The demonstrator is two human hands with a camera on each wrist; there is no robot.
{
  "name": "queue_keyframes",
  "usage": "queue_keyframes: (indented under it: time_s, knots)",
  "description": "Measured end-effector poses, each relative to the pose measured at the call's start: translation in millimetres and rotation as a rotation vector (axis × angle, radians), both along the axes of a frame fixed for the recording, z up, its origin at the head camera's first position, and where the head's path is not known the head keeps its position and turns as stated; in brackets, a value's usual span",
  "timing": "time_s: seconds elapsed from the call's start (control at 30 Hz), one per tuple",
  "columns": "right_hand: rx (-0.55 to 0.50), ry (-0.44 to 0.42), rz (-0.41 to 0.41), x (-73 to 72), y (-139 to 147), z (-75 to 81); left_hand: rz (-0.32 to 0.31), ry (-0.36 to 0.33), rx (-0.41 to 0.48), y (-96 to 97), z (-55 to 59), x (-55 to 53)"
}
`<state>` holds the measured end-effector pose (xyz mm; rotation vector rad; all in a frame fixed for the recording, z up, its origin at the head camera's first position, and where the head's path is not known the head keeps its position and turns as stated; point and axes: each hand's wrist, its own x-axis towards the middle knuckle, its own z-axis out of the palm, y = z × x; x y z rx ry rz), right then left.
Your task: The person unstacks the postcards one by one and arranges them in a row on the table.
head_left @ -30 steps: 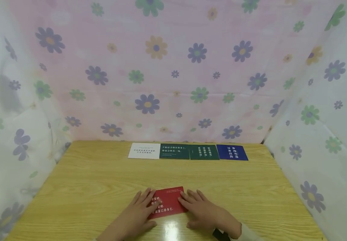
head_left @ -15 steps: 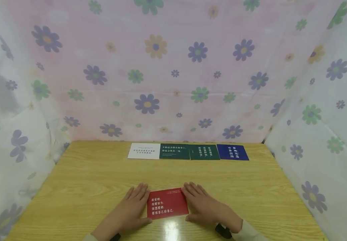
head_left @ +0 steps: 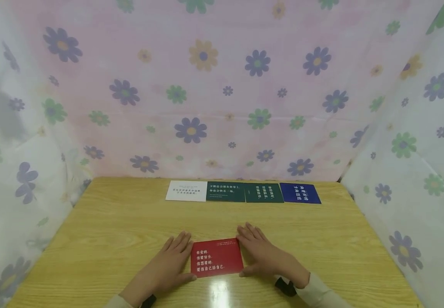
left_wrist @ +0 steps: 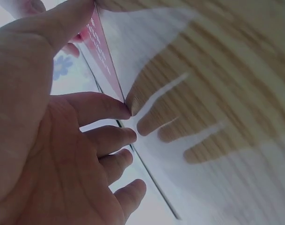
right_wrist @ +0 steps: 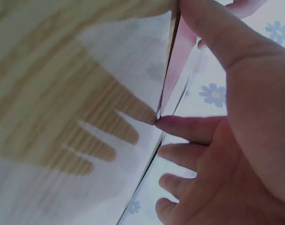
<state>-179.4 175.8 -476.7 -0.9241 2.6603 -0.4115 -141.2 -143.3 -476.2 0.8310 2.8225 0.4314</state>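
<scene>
A red card (head_left: 217,258) with white lettering lies on the wooden table near its front, turned slightly. My left hand (head_left: 165,264) rests at its left side, with the index fingertip at the upper left corner and the thumb at the lower left. On the other side my right hand (head_left: 265,256) has its index finger at the upper right corner and its thumb near the lower right one. Both hands lie with fingers straight and spread from the thumb. The left wrist view shows the card's edge (left_wrist: 104,51) between thumb and index fingertips; the right wrist view shows the opposite edge (right_wrist: 176,63) likewise.
Along the back of the table (head_left: 129,222) lies a row of cards: a white one (head_left: 186,191), a wide dark green one (head_left: 226,191), a second green one (head_left: 265,193) and a blue one (head_left: 300,193). Flowered cloth (head_left: 214,102) encloses the back and both sides.
The left hand has slid left off the card's face to its edge, uncovering the lettering. My right hand has moved slightly forward and off the card to its right edge.
</scene>
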Motion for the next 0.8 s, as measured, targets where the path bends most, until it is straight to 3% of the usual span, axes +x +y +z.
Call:
queue_keyframes:
  time_s: [0.3,0.5,0.8]
  knots:
    - [-0.051,0.067,-0.038,0.5,-1.1,-4.6,0.004,0.013,-0.016,-4.1,-3.7,-3.2]
    - [-0.049,0.132,-0.049,3.7,-2.2,-4.0,-0.024,0.005,0.029,-8.0,-6.8,-4.4]
    - [-0.063,0.205,-0.067,8.8,-0.8,1.2,-0.044,0.058,0.075,-6.4,-8.9,-3.2]
